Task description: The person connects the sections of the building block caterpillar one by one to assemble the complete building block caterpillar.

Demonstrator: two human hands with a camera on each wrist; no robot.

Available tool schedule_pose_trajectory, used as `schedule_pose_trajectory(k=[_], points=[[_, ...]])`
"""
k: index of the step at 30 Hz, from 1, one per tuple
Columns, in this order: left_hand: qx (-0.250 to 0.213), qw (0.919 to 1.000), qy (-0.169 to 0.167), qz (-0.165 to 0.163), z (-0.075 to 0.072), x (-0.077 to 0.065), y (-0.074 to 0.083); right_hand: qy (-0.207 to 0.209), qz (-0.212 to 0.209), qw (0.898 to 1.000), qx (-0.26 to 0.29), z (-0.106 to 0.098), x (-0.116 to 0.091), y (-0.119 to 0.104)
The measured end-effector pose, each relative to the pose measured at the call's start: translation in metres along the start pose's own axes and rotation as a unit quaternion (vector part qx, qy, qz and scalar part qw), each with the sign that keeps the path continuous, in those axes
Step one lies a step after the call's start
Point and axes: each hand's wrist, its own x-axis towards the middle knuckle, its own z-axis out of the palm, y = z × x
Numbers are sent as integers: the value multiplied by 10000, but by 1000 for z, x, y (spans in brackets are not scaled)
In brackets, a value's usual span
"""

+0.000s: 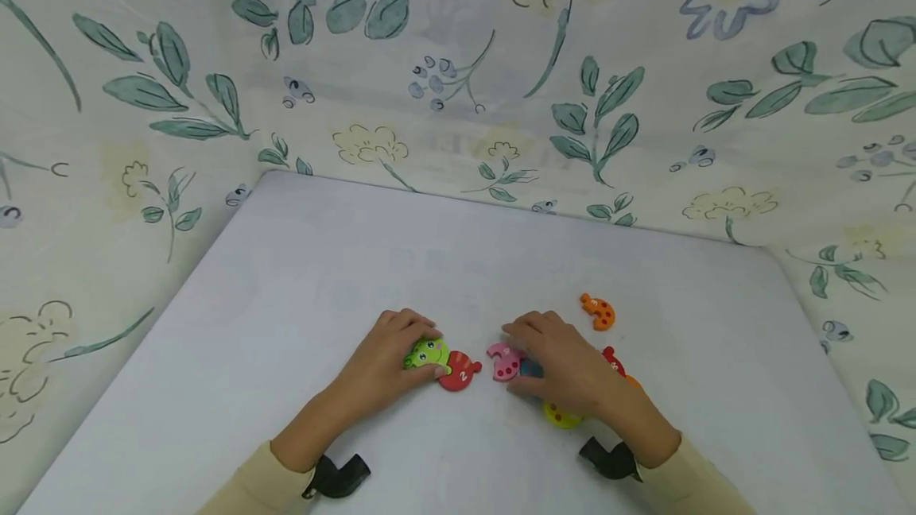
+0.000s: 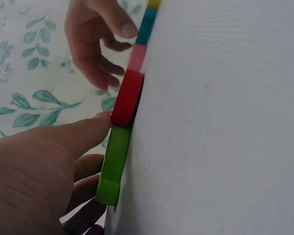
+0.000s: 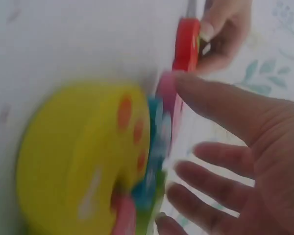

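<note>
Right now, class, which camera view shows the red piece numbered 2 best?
The head view: it shows the red piece from above, with its number readable. The left wrist view shows mainly its plain side; the right wrist view also shows mainly its side, farther off.

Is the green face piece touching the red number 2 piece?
Touching. The head view shows the green face piece meeting the red piece edge to edge, with no gap between them.

A pale backdrop (image 1: 458, 141) of green leaves and yellow and blue flowers rises beyond the left hand (image 1: 386, 356) and right hand (image 1: 561, 360), a white tabletop (image 1: 458, 261) beneath them
</note>
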Motion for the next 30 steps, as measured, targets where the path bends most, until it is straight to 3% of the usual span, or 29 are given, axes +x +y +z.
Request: schedule_pose_trajectory(k=[5,17,26,30], points=[[84,9998,124,127,3,0,-3,472,532,9973,164,-5,-6,19],[71,9999,113,33,4,-1,-1,509,1273,9905,80,-2,-6,31],[-7,9999,148,11,4,-2,0,223,719,9963,414,-10,-8,30],[1,9999,154,38,4,-2,-1,237,774,9966,153,-9,-9,28]])
